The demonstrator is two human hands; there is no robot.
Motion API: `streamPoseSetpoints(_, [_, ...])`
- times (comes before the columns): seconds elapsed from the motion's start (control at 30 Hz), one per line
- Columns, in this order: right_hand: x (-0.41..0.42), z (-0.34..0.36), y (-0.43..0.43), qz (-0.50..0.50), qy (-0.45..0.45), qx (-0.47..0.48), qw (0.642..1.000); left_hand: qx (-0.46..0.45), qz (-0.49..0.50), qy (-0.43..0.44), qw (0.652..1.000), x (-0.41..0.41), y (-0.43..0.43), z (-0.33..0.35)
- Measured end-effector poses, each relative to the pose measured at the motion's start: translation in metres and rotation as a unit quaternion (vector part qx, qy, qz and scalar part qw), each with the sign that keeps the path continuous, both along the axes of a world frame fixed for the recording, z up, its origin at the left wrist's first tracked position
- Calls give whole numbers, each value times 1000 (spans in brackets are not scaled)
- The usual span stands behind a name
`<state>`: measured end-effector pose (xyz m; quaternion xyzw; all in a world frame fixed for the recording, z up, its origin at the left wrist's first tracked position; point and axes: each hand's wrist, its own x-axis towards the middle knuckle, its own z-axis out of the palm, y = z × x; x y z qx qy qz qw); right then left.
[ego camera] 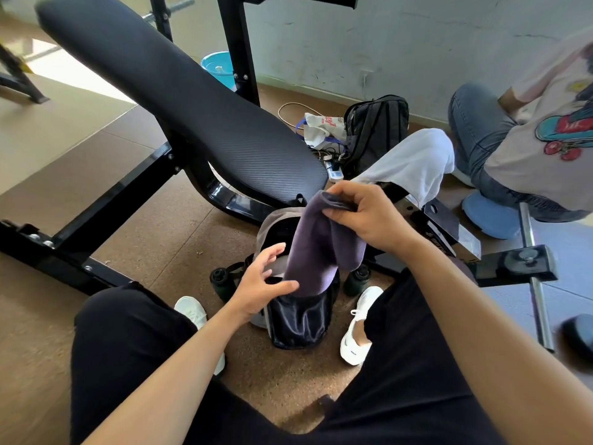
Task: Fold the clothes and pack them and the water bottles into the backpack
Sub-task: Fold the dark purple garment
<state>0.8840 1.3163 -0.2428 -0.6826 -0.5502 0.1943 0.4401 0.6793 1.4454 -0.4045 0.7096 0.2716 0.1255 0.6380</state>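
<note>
My right hand pinches the top of the folded purple garment, which hangs straight down — long axis upright — with its lower end already inside the backpack standing between my feet. My left hand, fingers loose and empty, holds the near rim open. Dark bottles stand either side.
</note>
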Motion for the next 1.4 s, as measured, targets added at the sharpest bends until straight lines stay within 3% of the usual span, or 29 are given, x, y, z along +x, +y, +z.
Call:
streamPoseSetpoints(0.07, [-5,1,3,24,4,-13,1000,21,-42,-34,998,8,-5,5])
streamPoseSetpoints(0.17, [-5,0,7,26,6,-18,999,28,-12,-15,999,11,-8,1])
streamPoseSetpoints(0.3, [15,-12,6,-77,29,5,997,64,-74,125,987,-7,16,-21])
streamPoseSetpoints(0.4, [36,-33,-1,-183,44,11,982,2,-53,185,981,-18,32,-25])
streamPoseSetpoints(0.53, [54,-71,-14,-301,84,-1,950,-196,145,83,966,-21,42,-9])
streamPoseSetpoints(0.67, [54,-104,-19,-349,98,-37,931,-254,201,-57,944,-19,44,10])
streamPoseSetpoints(0.73, [49,-115,-20,-359,104,-47,926,-218,218,-60,949,-19,43,11])
streamPoseSetpoints(0.87, [39,-143,-22,-364,101,-108,920,-20,250,69,966,-20,39,-6])
streamPoseSetpoints(0.97, [31,-150,-19,-351,117,-131,920,53,253,121,958,-20,40,-13])
streamPoseSetpoints(1.13, [16,-149,-13,-311,165,-106,930,50,252,74,964,-15,28,5])
streamPoseSetpoints(1.23, [-4,-148,-8,-256,232,-92,934,15,197,26,980,-6,8,16])
streamPoseSetpoints(1.4, [-37,-149,-1,-199,252,-93,942,24,94,3,995,7,-14,19])
